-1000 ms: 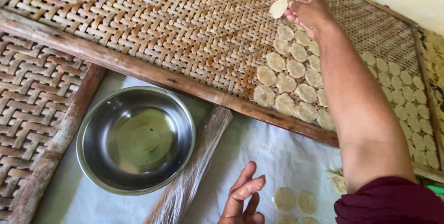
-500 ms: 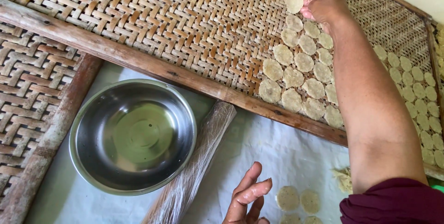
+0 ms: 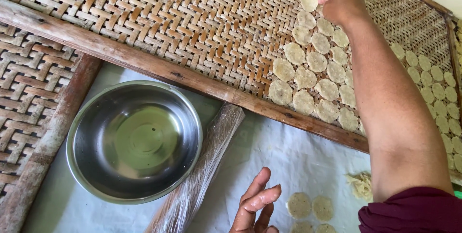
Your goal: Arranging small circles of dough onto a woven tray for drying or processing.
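Right hand (image 3: 342,3) was up at 1 o'clock, fingers curled, pinching a pale round flat dough disc (image 3: 308,1) down onto the big woven bamboo tray w/ wooden frame (image 3: 159,26), top of the disc rows (image 3: 313,76). Left hand (image 3: 256,205) at 6, loosely open, holding nothing, just beside more discs (image 3: 310,207) on the white cloth (image 3: 288,151). Shiny round steel bowl (image 3: 134,140) at 8, plastic-wrapped roller (image 3: 199,175) touching it.

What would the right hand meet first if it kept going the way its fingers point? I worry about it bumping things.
The right hand points left across the woven tray. It already touches a pale disc; beyond that only bare weave shows, though depth is hard to judge.
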